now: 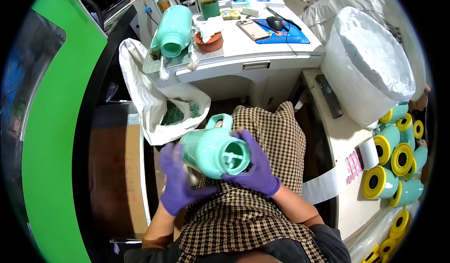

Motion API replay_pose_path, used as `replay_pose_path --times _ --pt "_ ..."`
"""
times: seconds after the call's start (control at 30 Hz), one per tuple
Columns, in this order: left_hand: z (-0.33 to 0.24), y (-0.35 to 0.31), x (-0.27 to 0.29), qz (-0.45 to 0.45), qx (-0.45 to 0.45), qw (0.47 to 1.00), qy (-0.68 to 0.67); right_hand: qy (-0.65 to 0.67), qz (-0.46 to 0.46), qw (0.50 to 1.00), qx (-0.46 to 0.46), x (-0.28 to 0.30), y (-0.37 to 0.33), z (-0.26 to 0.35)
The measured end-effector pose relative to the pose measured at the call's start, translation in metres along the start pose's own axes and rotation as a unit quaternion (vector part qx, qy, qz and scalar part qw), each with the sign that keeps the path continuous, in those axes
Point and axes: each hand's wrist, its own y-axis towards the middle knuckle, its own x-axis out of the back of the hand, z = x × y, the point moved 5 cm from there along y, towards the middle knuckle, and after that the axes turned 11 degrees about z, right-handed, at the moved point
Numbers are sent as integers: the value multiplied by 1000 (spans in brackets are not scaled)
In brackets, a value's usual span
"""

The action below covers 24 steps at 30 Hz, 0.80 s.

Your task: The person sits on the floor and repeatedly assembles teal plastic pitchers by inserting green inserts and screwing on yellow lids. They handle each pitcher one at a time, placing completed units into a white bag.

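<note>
A mint-green plastic jug (208, 148) with a loop handle lies on its side above my lap, its wide mouth turned toward me and to the right. White strips cross the inside of the mouth. My right hand (255, 167), in a purple glove, is closed around the neck end of the jug. My left hand (180, 183), gloved the same, is beside the jug's left end with thumb and fingers apart. Its fingertips are blurred, and I cannot tell whether they touch the jug. A checked apron (276, 136) covers my lap.
A second green jug (174, 28) lies on the white desk (225, 66) near an orange-brown tape roll (209, 42). Left stands a white sack (159, 131) of green scraps. Rightward are a lined bin (365, 71), a label roll (368, 154) and several green containers with yellow rings (380, 182).
</note>
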Motion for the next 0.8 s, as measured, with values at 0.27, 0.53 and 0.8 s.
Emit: replay_pose_path --times 0.27,0.53,0.8 --pt "-19 28 -13 -103 -71 992 -11 -216 88 968 94 -8 -27 36" --pt "-45 10 -58 4 -120 992 36 -271 214 938 -35 -47 -48 -13" --pt "-64 19 -54 34 -190 981 27 -127 172 972 -98 -22 -54 -9"
